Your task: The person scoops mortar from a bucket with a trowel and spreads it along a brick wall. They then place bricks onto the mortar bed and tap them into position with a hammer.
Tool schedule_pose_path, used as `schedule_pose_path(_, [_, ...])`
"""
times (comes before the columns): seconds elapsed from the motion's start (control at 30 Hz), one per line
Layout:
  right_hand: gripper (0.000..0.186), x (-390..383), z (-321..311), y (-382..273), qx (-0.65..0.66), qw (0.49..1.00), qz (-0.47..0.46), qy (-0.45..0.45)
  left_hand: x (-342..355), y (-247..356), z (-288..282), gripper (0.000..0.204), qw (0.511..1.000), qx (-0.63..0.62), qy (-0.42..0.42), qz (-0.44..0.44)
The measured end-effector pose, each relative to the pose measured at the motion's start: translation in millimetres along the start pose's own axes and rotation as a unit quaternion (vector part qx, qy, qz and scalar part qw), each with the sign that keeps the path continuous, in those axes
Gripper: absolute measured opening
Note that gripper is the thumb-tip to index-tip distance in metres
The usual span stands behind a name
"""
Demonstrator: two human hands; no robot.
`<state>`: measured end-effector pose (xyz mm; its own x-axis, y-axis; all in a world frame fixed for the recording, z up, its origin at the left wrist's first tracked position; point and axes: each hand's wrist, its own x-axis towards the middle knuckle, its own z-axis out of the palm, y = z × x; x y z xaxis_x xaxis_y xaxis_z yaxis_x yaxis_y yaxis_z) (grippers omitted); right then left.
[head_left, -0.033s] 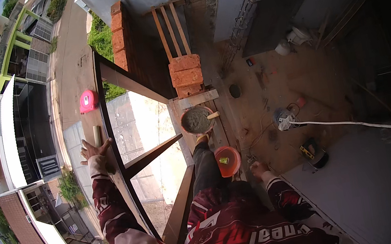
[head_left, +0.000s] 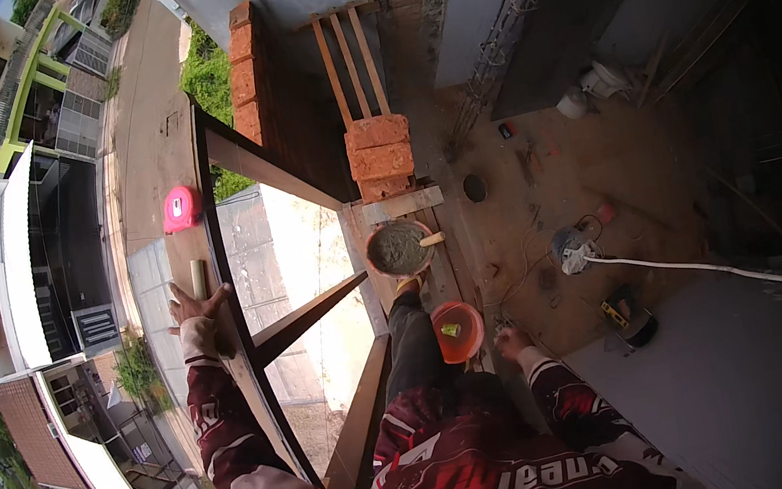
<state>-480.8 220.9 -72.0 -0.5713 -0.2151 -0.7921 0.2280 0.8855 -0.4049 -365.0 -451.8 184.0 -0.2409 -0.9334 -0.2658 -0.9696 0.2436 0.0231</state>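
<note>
My left hand (head_left: 197,310) has its fingers spread on the top of a long timber beam (head_left: 192,242), touching a short pale wooden piece (head_left: 197,274). A pink tape measure (head_left: 181,207) lies farther along that beam. My right hand (head_left: 511,342) is low at the right, fingers curled on something too small to make out, beside an orange bucket (head_left: 466,339) with a yellow-green item (head_left: 449,330) inside. In front of my booted foot (head_left: 407,285) sits a round tub of grey mortar (head_left: 389,263), with a wooden handle (head_left: 432,238) sticking out over its rim.
Bricks (head_left: 378,145) are stacked ahead near wooden slats (head_left: 345,69), with more bricks (head_left: 243,64) to their left. Open timber framing (head_left: 305,308) drops to bright ground at left, beside a street (head_left: 132,101). A floor (head_left: 515,195) with tools and a white pipe (head_left: 718,266) lies below right.
The view has shifted slightly, so the bricks, tub and beam appear a little lower and to the right. My hands hold nearly the same positions.
</note>
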Motion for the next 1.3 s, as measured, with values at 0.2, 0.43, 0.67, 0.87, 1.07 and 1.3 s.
schedule_pose_path(0.2, [0.026, 162.8, 33.3, -165.1, -0.033, 0.986, -0.156, -0.056, 22.1, -11.0, 27.1, 0.145, 0.999, -0.003, 0.042, 0.028])
schedule_pose_path(0.43, [0.045, 317.0, 107.1, -273.0, -0.111, 0.986, -0.066, -0.107, 15.4, -1.4, 21.2, 0.148, 0.993, -0.062, 0.056, 0.089])
schedule_pose_path(0.67, [0.049, 377.6, 210.9, -270.6, 0.074, 0.994, -0.056, -0.057, 14.5, 10.8, 19.0, 0.149, 0.994, -0.077, 0.045, 0.061])
schedule_pose_path(0.87, [0.040, 356.3, 183.6, -272.7, 0.221, 0.971, 0.092, 0.006, 17.8, 5.8, 23.0, 0.146, 0.994, -0.044, 0.061, 0.085])
schedule_pose_path(1.07, [0.035, 337.8, 84.2, -262.8, 0.373, 0.914, 0.159, 0.005, 17.8, 0.7, 21.5, 0.142, 0.994, -0.072, 0.043, 0.074])
schedule_pose_path(1.3, [0.025, 225.3, -4.9, -308.5, 0.522, 0.838, 0.143, 0.063, 18.1, -3.4, 24.2, 0.145, 0.992, -0.078, 0.047, 0.088])
